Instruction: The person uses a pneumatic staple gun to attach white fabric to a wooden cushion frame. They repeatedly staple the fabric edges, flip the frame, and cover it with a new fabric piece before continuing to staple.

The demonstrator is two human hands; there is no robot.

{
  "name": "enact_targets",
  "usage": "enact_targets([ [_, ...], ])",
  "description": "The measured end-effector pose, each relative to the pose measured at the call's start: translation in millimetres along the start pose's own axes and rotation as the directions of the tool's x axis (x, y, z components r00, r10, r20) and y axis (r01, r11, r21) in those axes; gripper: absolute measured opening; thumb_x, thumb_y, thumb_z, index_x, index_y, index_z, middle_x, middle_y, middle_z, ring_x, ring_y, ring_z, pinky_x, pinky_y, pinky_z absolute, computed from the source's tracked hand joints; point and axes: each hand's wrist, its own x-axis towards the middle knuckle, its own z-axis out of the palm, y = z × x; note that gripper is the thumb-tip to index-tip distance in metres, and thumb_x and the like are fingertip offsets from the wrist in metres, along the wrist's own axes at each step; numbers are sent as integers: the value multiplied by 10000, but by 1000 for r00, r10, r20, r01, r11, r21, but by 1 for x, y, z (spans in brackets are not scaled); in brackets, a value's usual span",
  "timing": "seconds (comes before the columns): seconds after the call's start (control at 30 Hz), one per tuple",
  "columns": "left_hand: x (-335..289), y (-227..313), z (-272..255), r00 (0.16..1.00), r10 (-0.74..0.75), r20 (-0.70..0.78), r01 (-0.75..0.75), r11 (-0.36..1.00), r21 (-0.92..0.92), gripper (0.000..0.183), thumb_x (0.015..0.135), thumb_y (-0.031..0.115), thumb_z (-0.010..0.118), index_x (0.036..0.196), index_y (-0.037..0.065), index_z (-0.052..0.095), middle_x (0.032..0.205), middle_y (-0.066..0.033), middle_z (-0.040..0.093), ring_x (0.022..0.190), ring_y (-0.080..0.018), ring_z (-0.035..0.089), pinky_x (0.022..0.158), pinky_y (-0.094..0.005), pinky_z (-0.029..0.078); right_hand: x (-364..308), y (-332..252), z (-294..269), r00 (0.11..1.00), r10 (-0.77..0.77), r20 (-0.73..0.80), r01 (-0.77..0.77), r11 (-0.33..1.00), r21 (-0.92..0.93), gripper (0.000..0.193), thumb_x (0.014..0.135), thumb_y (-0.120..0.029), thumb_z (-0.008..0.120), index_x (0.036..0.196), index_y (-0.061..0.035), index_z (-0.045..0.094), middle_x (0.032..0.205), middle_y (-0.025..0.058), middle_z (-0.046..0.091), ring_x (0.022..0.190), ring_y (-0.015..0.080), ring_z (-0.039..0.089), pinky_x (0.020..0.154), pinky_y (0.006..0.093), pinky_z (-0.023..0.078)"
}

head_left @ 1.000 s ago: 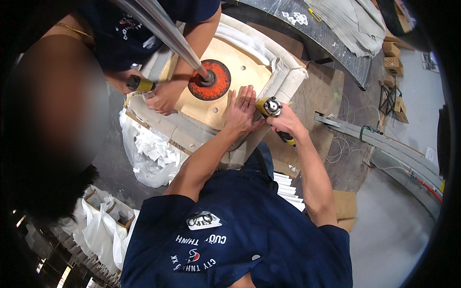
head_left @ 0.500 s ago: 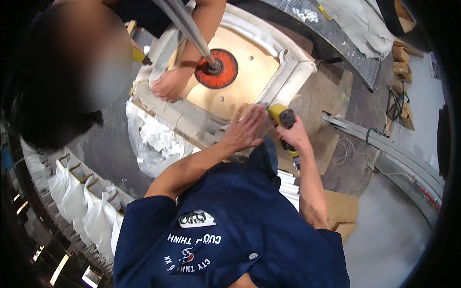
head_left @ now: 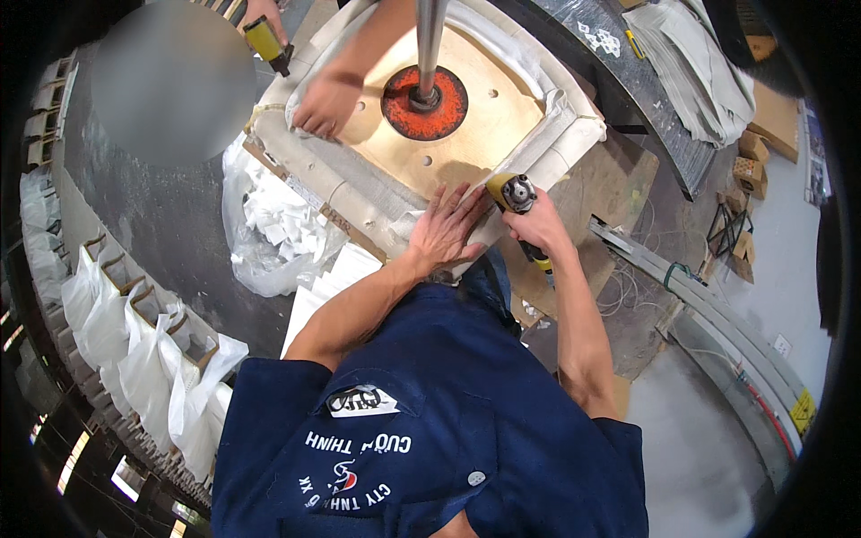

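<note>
My right hand (head_left: 541, 222) grips a yellow and black staple gun (head_left: 513, 188), its nose down at the near right corner of an upholstered seat (head_left: 354, 193). Beside it my left hand (head_left: 441, 231) lies flat, fingers spread, on the grey fabric along the seat's near edge. The seat is underside up, with fabric folded around a plywood panel (head_left: 399, 166). A red disc (head_left: 450, 85) with an upright metal pole (head_left: 430, 36) is at the panel's middle. Across from me, a co-worker's hand (head_left: 327, 106) presses the far left fabric edge; their other holds a second staple gun (head_left: 266, 43).
A clear plastic bag (head_left: 240, 247) of white scraps is left of the seat. White-covered pieces (head_left: 117, 314) line the far left. Grey cloth (head_left: 691, 76) hangs over a dark table at the upper right. A metal rail (head_left: 708, 300) and thin hoses run at right, near wooden blocks (head_left: 750, 177).
The co-worker's head has shifted up and left in view, and their staple gun shows more. My staple gun has turned more upright at the corner; my left hand's fingers have spread.
</note>
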Motion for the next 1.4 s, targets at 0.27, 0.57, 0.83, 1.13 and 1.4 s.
enact_targets([
  [0.27,-7,11,-2,998,-55,8,54,998,29,915,909,710,462,1548,57,408,1662,-119,299,1548,-301,240,1239,-574,157,-12,8,10,1000,-21,15,21,998,-59,557,776,-106,631,1331,-69,614,824,161,710,606,233,698,654,377,570],
  [0.57,0,21,-3,992,-114,46,111,992,59,962,891,682,512,1581,37,331,1690,-99,246,1578,-275,158,1259,-552,102,-21,53,20,972,-235,16,236,966,-102,563,796,-79,693,1349,-74,585,929,138,693,780,262,669,722,370,541],
  [0.83,-23,31,-2,998,-29,50,28,999,31,852,916,598,542,1576,90,357,1683,-67,267,1561,-290,211,1231,-618,128,-40,49,0,991,-44,126,29,993,116,595,782,-35,673,1368,-101,597,1111,120,739,834,227,721,713,351,587],
  [1.13,-27,43,11,999,13,47,-13,1000,6,764,966,633,445,1575,175,392,1644,3,343,1562,-261,199,1225,-643,114,-19,52,-21,965,-106,242,107,994,6,576,785,12,638,1356,-48,597,978,68,732,713,136,682,623,291,565],
  [1.4,-28,43,5,995,-52,90,53,999,-6,744,965,591,482,1580,183,385,1646,7,342,1562,-281,190,1232,-641,90,-18,20,-11,952,-102,287,174,956,-238,575,801,-27,643,1372,-64,582,932,122,727,677,175,700,650,340,567],
])
